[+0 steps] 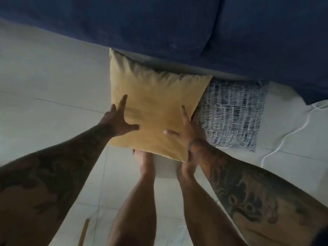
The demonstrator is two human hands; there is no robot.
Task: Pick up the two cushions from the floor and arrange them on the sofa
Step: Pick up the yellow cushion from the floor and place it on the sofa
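So, looking straight down from the head camera: both hands are on the yellow cushion (156,107). The left hand (119,119) is pressed against the cushion's left edge with fingers spread wide and the thumb lying across the fabric. The right hand (188,128) is on the right edge, fingers also spread, thumb on top and the rest wrapped around the side, so the cushion is squeezed between the two palms rather than pinched. Whether it's actually off the floor I can't tell; its near edge covers the toes of the person's bare feet (145,162), which stand on the pale tiled floor (44,77).

Second cushion, the blue-and-white woven-pattern cushion (232,114), lies flat on the floor just to the right, and the yellow one's right corner overlaps it a bit. Its far edge sits right at the base of the dark blue sofa (159,23), which fills the top of the view. The yellow cushion's far corner touches or tucks under the sofa front too.

A white cable (291,134) snakes across the tiles on the far right. Something thin and tan (84,231) lies on the floor near the bottom, too blurry to identify.

No labels, logos or writing readable anywhere, and no containers that I can spot. Both forearms are tattooed.
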